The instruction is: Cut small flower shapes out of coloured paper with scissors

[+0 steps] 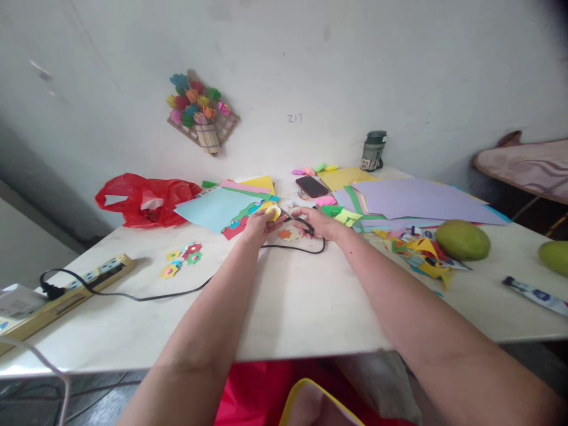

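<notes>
In the middle of the table, my left hand (262, 226) is closed on a small piece of yellow paper (273, 211). My right hand (320, 222) grips a pair of scissors (303, 223) with dark handles, and its blades point left toward the yellow paper. Whether the blades touch the paper is too small to tell. Just below the hands lies an orange paper cutout (287, 235). Strips of coloured paper with scalloped edges (242, 219) rest beside my left hand. Off to the left sits a group of small paper flowers (181, 259) in yellow, red, green and blue.
A black cable (168, 295) runs from the power strip (102, 272) past my hands. A red plastic bag (146, 201), light blue paper (213, 208), a phone (312, 186), purple sheets (412, 198), paper scraps (426, 254), a green fruit (462, 239) and a bottle (373, 151) surround the work spot.
</notes>
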Tool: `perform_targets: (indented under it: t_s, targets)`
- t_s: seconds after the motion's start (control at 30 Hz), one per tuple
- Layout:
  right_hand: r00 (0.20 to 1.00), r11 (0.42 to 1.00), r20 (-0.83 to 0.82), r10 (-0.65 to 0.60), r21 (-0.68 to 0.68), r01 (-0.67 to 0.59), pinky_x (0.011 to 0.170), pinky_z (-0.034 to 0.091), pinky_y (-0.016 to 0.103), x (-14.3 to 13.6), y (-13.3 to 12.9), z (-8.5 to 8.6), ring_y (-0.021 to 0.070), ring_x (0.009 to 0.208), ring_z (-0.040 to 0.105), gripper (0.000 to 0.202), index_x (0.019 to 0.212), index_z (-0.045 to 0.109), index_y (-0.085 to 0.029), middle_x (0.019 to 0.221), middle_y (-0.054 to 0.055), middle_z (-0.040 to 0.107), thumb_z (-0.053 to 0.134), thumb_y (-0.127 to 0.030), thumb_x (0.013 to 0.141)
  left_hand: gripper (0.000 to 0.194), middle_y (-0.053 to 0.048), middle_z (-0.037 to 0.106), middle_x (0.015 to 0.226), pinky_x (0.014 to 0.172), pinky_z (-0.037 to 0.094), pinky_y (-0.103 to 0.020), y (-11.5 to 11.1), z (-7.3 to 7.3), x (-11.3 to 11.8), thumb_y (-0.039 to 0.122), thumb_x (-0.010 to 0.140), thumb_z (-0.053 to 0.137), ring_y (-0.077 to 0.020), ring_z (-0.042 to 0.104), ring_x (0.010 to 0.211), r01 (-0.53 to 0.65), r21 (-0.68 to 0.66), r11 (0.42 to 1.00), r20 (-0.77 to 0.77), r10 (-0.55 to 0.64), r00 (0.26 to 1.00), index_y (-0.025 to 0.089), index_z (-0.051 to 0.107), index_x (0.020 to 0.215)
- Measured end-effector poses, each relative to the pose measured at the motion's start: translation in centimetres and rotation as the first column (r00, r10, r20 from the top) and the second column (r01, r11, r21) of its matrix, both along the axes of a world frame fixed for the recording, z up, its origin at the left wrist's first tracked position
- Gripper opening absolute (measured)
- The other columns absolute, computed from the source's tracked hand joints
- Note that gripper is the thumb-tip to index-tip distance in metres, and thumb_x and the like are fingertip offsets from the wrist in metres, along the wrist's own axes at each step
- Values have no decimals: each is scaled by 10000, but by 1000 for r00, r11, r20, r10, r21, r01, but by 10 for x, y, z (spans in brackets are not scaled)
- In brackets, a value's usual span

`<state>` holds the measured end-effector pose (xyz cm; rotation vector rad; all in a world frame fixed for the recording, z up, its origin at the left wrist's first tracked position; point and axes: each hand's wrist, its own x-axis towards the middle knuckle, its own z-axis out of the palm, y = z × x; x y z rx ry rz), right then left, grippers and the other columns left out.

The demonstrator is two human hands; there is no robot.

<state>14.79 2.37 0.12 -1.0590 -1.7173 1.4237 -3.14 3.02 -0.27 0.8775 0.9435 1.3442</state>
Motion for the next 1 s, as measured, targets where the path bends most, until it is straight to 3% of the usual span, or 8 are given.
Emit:
perform_targets:
  t_s: [0.2,0.33,0.7,1.0]
  targets:
    - [999,1000,32,10,-26,-9,306,239,151,3,-2,2,63,339,424,223,1047,487,-192,488,-70,510,543,-269,846,59,-85,688,817,813,544,-348,-1,1,0,123,781,585,-191,689,796,35,-1,999,-41,-35,999,113,617,830]
    - [997,999,80,21,27,-23,274,180,157,3,-6,6,67,344,432,236,1034,483,-193,500,-67,505,549,-306,837,64,-70,691,799,769,551,-309,-4,3,2,119,804,553,-158,687,720,65,-10,998,-44,-65,997,115,607,839]
    - [992,997,123,-5,82,-5,280,206,155,4,-2,3,64,340,427,321,1053,487,-187,493,-67,524,594,-364,808,57,-66,696,771,753,555,-295,-2,-2,1,147,790,585,-150,685,692,79,1,997,-63,-78,995,126,603,840]
    - [1000,998,16,-4,70,3,322,274,170,1,6,-5,64,333,413,256,1010,507,-171,465,-76,500,596,-292,803,74,-97,695,819,836,538,-361,-2,0,0,141,778,595,-213,688,838,51,-9,999,-62,-52,997,118,629,840]
